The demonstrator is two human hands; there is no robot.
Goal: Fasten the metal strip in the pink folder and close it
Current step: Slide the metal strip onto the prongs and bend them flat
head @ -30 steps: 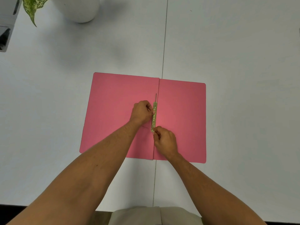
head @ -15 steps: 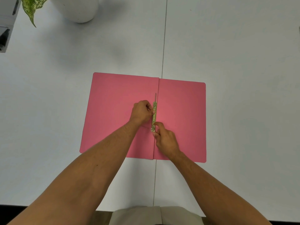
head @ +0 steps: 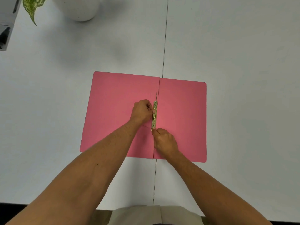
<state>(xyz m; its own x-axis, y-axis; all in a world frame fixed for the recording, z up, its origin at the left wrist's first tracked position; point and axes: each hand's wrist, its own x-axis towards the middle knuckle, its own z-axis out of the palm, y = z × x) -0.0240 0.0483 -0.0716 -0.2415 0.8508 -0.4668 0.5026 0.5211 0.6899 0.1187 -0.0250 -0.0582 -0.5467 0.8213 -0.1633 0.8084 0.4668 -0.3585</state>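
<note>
The pink folder lies open, mid-frame; thin card, I judge it light and floppy, best lifted by an outer edge. My right hand pinches the metal strip's near end, my left hand presses its middle. I read no writing.

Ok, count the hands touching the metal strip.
2. The left hand pinches the metal strip at mid-length; the right hand presses its near end.
</note>
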